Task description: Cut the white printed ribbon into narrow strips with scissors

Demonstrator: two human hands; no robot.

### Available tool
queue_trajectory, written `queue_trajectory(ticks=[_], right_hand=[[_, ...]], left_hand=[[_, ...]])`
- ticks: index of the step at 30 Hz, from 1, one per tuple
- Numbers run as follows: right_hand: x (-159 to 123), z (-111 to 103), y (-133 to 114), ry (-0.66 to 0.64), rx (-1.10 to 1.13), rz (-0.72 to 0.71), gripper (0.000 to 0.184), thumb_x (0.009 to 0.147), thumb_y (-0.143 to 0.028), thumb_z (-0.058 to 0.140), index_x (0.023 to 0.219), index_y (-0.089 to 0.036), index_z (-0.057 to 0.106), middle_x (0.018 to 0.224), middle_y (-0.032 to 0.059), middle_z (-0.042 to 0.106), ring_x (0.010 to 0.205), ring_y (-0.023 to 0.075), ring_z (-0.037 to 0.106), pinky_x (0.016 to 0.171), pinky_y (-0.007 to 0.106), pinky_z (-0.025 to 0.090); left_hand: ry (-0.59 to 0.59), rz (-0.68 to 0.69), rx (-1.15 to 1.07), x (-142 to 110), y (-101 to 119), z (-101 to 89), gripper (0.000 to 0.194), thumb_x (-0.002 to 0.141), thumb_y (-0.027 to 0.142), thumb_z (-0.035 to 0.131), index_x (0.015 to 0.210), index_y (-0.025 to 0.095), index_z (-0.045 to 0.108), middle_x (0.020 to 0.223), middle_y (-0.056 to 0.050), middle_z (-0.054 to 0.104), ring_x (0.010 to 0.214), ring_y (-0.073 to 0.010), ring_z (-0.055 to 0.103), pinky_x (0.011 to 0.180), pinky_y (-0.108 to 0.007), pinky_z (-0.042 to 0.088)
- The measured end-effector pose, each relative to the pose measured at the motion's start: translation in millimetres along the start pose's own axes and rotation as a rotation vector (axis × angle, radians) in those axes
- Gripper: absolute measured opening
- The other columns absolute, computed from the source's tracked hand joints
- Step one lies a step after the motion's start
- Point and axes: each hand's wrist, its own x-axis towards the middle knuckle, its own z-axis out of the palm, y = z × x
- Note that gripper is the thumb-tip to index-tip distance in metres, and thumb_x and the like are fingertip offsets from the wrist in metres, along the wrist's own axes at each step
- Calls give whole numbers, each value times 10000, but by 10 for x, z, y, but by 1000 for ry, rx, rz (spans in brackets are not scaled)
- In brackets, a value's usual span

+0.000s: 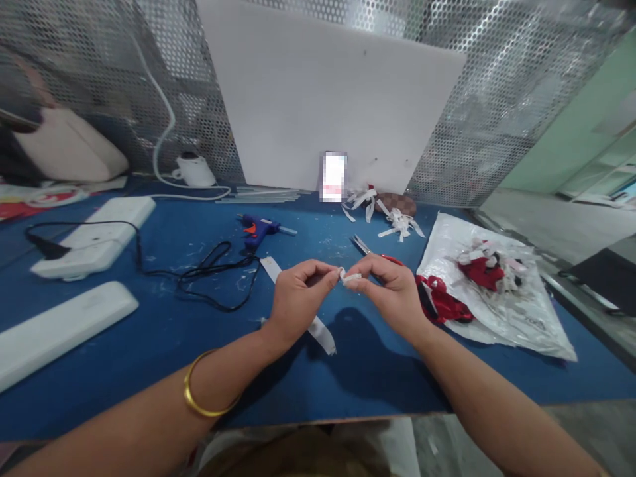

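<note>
Between my two hands is a small piece of white ribbon, twisted or folded, held above the blue table. My left hand pinches its left end between thumb and fingertips. The thumb and forefinger of my right hand close on the other end. Under my left wrist lies a longer white ribbon strip, partly hidden by the hand. Scissors with red handles rest just behind my right hand, which covers part of them. Red fabric pieces lie right of that hand.
A blue glue gun with a black cord lies back left, near a white power strip. White ribbon bows and a lit phone are at the back. On the right, a white plastic bag bears red and white pieces.
</note>
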Motion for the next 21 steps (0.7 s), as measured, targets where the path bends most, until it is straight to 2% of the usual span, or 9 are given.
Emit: queue_trajectory(ticks=[6, 12, 15, 18, 21], right_hand=[[-11, 45, 24, 83, -40, -71, 37, 798, -186, 708, 779, -218, 711, 716, -14, 659, 659, 118, 574, 642, 256, 456], [-6, 47, 51, 133, -134, -129, 66, 807, -183, 695, 801, -242, 724, 724, -4, 681, 690, 142, 608, 678, 283, 477], [-10, 47, 49, 155, -180, -105, 50, 805, -201, 698, 794, -243, 724, 724, -1, 679, 687, 145, 607, 672, 283, 474], [-11, 37, 45, 164, -179, -68, 59, 787, -193, 710, 822, -236, 731, 727, -8, 664, 680, 133, 586, 669, 270, 466], [4, 6, 62, 149, -121, 9, 225, 763, -178, 723, 977, -247, 736, 693, -38, 603, 642, 111, 533, 641, 248, 449]], left_hand=[[-54, -89, -194, -1, -47, 22, 152, 742, 312, 715, 776, 168, 752, 718, -17, 712, 696, -155, 629, 698, -270, 502], [-110, -57, -218, -28, -8, 31, 178, 804, 289, 656, 885, 172, 762, 749, -22, 727, 713, -155, 646, 720, -277, 523], [-114, 45, -117, -40, 0, 26, 196, 832, 279, 623, 931, 176, 757, 762, -27, 727, 715, -159, 649, 704, -273, 517], [-92, 216, 66, -38, -17, 0, 184, 852, 255, 599, 924, 181, 752, 756, -29, 705, 678, -140, 617, 646, -246, 483], [-108, 385, 194, -18, -45, -40, 189, 876, 244, 572, 927, 186, 744, 773, -35, 686, 662, -126, 596, 634, -233, 463]])
